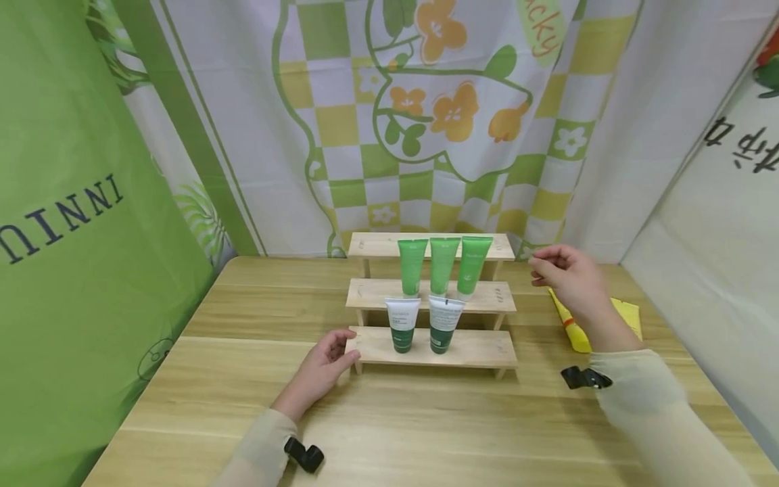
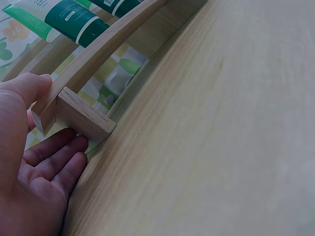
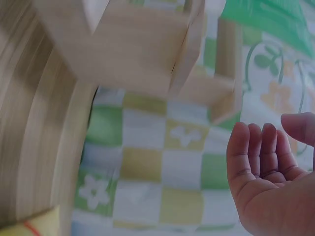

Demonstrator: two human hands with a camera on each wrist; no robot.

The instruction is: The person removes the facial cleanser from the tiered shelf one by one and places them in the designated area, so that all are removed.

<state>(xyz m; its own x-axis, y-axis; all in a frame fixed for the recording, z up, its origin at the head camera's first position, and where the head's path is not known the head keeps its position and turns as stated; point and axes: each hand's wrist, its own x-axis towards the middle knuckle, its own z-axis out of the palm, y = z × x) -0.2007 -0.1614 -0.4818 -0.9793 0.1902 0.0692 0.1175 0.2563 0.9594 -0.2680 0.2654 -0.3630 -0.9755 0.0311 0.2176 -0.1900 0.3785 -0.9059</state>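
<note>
A three-step wooden display rack (image 1: 365,341) stands on the table. On its lowest step are two white-and-dark-green squeeze tubes (image 1: 402,325), and on the middle one stand three bright green tubes (image 1: 443,265). My left hand (image 1: 322,365) holds the left end of the lowest step. The left wrist view shows its thumb (image 2: 34,86) on top of the board and other fingers (image 2: 59,157) beneath, by the support leg. Right of the rack, my right hand (image 1: 569,281) is raised in the air, loosely curled around nothing. In the right wrist view its palm (image 3: 270,191) is bare.
Yellow tubes (image 1: 627,316) lie on the table (image 1: 255,304) beneath my right forearm, which partly hides them. A patterned curtain (image 1: 341,128) hangs close behind the rack. A green cloth (image 1: 73,284) borders the left side, and a white one (image 1: 718,270) the right.
</note>
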